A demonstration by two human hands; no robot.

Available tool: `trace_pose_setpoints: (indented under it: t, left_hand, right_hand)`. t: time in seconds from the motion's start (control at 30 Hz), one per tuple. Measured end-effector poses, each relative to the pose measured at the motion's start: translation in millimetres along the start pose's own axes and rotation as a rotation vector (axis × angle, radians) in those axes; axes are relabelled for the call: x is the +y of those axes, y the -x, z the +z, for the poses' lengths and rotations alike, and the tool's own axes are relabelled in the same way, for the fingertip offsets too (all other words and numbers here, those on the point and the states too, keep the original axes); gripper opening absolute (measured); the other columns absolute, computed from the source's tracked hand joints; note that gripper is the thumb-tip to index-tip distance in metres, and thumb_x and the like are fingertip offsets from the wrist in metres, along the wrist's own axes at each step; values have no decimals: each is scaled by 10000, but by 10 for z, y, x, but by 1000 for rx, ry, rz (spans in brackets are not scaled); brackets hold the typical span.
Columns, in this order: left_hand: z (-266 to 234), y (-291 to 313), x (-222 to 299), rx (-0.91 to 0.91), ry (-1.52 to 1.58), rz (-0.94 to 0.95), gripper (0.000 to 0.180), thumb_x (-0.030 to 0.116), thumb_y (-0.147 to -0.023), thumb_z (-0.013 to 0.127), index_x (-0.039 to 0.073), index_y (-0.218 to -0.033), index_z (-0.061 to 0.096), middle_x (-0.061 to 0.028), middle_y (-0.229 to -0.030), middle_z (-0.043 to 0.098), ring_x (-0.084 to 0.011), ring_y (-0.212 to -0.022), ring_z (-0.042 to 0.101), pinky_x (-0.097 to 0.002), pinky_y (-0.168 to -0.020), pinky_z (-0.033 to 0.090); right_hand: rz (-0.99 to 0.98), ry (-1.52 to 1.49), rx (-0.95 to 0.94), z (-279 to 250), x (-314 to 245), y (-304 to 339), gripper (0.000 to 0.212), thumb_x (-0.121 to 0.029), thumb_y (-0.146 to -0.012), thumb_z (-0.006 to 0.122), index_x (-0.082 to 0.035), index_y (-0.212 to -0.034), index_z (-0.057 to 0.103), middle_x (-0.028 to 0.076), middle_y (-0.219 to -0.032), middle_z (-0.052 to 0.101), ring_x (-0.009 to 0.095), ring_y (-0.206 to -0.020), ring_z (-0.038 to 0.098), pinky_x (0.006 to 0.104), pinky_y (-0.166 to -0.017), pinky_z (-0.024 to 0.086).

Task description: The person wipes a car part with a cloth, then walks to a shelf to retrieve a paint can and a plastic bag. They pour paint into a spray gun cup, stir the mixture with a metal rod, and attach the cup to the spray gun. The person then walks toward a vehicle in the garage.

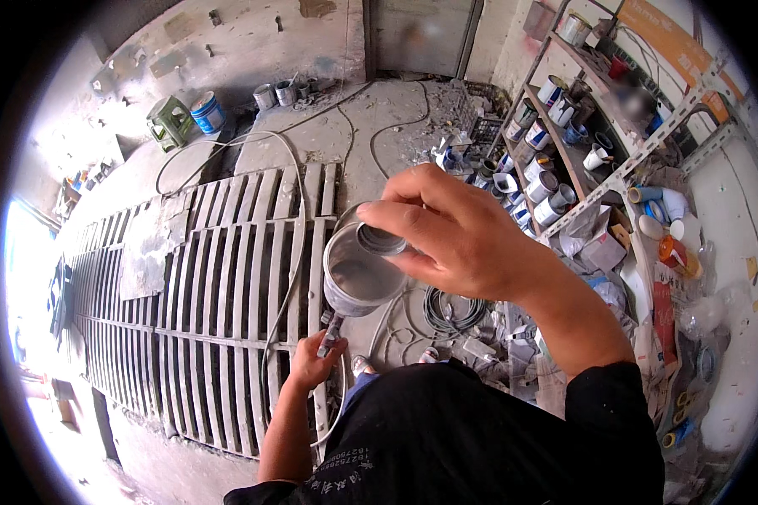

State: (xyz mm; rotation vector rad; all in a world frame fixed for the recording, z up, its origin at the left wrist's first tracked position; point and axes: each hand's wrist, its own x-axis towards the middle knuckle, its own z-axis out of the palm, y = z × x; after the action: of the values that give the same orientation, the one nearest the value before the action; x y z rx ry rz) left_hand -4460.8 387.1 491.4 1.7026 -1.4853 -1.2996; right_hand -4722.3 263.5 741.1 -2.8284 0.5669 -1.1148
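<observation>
In front of me a spray gun's grey paint cup stands open at the top, with a little grey liquid at the bottom. Below it, my left hand is closed around the spray gun, whose body is mostly hidden under the cup. A pale hose hangs from that hand. My right hand pinches a small round metal piece with a ringed rim, like a lid or a small cup, over the right side of the paint cup's mouth. My fingers hide part of it.
A slatted metal floor grate lies to the left, crossed by a hose. Shelves with paint cans stand at the right, clutter below. Coiled cable lies near my feet. A green stool and blue bucket stand far left.
</observation>
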Motion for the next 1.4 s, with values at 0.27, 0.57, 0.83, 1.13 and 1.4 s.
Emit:
trace_pose_setpoints:
  t: [0.27, 0.57, 0.83, 1.13, 1.4]
  left_hand:
    - [-24, 120, -251, 34, 67, -62, 291, 318, -849, 669, 28, -838, 644, -49, -612, 606, -115, -576, 572, -298, -567, 454]
    - [-234, 311, -567, 9, 514, -28, 185, 179, -875, 611, 1, -821, 610, -40, -662, 597, -121, -582, 560, -275, -558, 451]
    - [-760, 480, 113, -73, 722, 180, 227, 239, -898, 564, 58, -770, 513, -106, -712, 571, -195, -638, 551, -314, -600, 437]
    - [-1046, 449, 428, -147, 782, 225, 288, 309, -853, 593, 52, -753, 513, -101, -590, 488, -173, -499, 438, -285, -462, 323]
    - [-1031, 476, 563, -216, 776, 161, 283, 301, -864, 595, 51, -757, 516, -105, -588, 491, -181, -495, 440, -281, -449, 332]
  right_hand:
    - [114, 74, -127, 289, 338, -38, 490, -46, -651, 750, -81, -1110, 581, 61, -1010, 526, 219, -774, 604, 326, -646, 524]
    - [469, -247, -313, 777, 566, 41, 429, -163, -717, 723, -71, -1117, 602, 67, -932, 521, 179, -790, 548, 297, -696, 477]
    - [541, -647, -261, 1369, 353, 339, 470, -193, -728, 713, -31, -1147, 575, 140, -996, 549, 246, -891, 574, 339, -808, 473]
    - [326, -439, -297, 1559, -5, -41, 426, -139, -729, 682, -45, -1094, 484, 130, -1006, 538, 314, -982, 553, 399, -820, 462]
    - [143, -575, -157, 1484, -40, -55, 436, -85, -715, 711, -88, -1118, 544, 107, -1035, 511, 283, -961, 566, 362, -807, 485]
